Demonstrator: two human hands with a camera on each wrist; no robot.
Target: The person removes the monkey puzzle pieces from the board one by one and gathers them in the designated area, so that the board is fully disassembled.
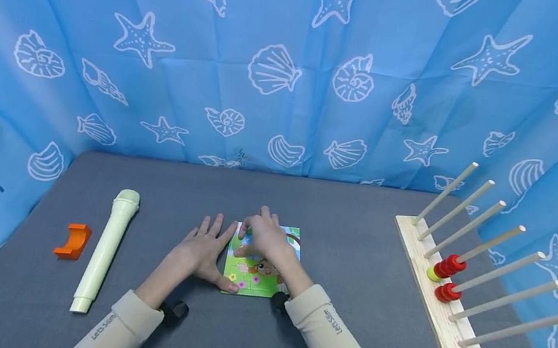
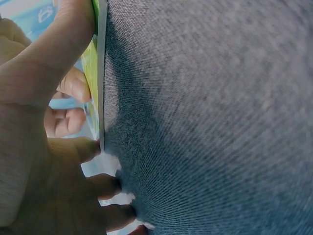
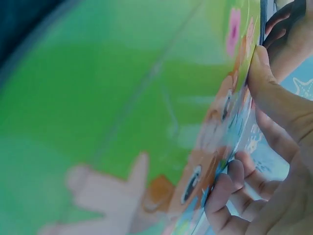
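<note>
A flat square picture puzzle (image 1: 261, 290) with a green ground, flowers and a cartoon face lies on the table. My left hand (image 1: 199, 251) rests at its left side, fingers spread on the cloth and thumb on the lower left corner. In the left wrist view this hand (image 2: 46, 98) lies along the puzzle's edge (image 2: 101, 83). Over the upper left part of the puzzle, my right hand (image 1: 270, 241) touches the surface with slightly bent fingers, hiding what is below. The right wrist view shows its thumb and fingertips (image 3: 274, 142) against the picture (image 3: 122, 73).
A pale green microphone-shaped stick (image 1: 107, 250) and an orange notched block (image 1: 74, 241) lie at the left. At the right stands a wooden base (image 1: 425, 280) with several upright pegs, two holding red rings (image 1: 449, 265). A blue shell-patterned curtain (image 1: 266, 112) hangs behind the grey table (image 1: 348, 220).
</note>
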